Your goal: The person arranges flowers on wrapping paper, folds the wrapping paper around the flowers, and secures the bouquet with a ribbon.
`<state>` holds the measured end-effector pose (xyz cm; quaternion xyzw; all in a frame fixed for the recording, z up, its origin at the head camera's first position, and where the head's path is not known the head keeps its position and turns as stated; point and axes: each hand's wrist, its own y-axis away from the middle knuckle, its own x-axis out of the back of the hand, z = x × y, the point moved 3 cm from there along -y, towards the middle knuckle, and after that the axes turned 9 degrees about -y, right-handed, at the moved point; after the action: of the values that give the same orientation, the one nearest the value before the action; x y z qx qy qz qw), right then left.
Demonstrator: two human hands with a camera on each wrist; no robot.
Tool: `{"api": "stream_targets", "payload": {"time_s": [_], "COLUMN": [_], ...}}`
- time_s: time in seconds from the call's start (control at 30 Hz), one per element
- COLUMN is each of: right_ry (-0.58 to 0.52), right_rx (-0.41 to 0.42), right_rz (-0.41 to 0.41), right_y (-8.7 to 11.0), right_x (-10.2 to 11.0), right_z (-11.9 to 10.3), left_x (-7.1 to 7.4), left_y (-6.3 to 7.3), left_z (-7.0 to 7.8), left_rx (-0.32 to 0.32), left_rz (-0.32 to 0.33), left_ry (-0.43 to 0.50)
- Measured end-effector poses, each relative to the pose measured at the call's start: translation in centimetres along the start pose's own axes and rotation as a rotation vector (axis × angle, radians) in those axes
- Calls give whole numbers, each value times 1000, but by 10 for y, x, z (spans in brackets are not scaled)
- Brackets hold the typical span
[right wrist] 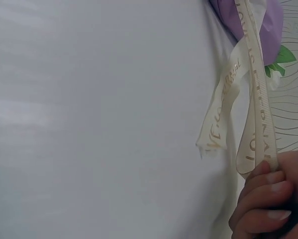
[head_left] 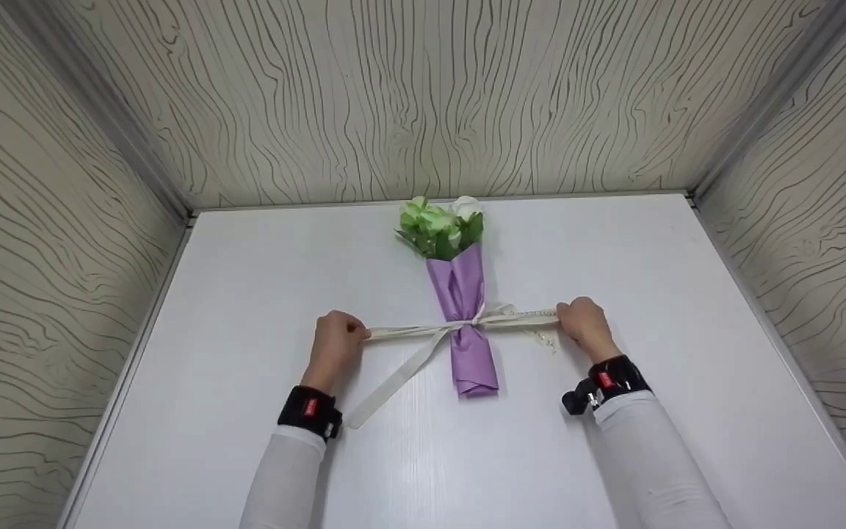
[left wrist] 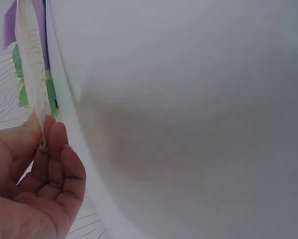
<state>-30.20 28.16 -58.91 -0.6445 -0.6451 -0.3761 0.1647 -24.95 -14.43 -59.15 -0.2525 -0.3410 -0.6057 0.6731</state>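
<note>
A bouquet of white and pale green flowers (head_left: 434,219) in purple wrapping paper (head_left: 473,360) lies at mid-table, blooms toward the back wall. Round its narrow waist a cream ribbon (head_left: 408,332) is tied, drawn out taut to both sides. Between thumb and fingertips my left hand (head_left: 336,344) pinches the left part, seen folded in the left wrist view. The right part is gripped by my right hand (head_left: 586,325), its fingers curled over printed ribbon (right wrist: 260,99). One loose tail (head_left: 393,386) slants down toward my left wrist; another printed tail (right wrist: 223,104) hangs beside my right hand's stretch.
The white table (head_left: 261,264) is bordered by a wood-grain patterned back wall (head_left: 423,95) and side walls. Black straps with small cameras (head_left: 311,413) sit on both wrists, over white sleeves.
</note>
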Motion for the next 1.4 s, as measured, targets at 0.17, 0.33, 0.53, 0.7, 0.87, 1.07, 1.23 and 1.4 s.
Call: {"api": "stream_targets", "payload": {"time_s": [0.17,0.33,0.53,0.7,0.87,1.07,1.23,1.4], "right_ry": [-14,-36,-77,-112,-124,-96,-65,-53], "right_rx": [39,82,122,127,153,140,116,136], "right_rz": [6,-13,-55,-86,-86,-89,-128,-123], "right_y": [-3,-9,-15,-18,-21,-22,-19,-17], "right_x": [-1,3,11,13,10,2,-5,-6], "right_z": [-1,-4,-5,-8,-15,-17,-14,-15], "left_x": [-1,0,3,5,6,7,10,11], "left_y": [2,2,-5,-13,-24,-36,-38,-37], "left_z": [0,3,13,28,43,47,39,34], "left_rx": [24,12,-30,-127,-191,-188,-125,-124], "left_rz": [-6,-3,16,76,138,183,228,241], "left_ry": [11,19,25,66,129,135,122,114]}}
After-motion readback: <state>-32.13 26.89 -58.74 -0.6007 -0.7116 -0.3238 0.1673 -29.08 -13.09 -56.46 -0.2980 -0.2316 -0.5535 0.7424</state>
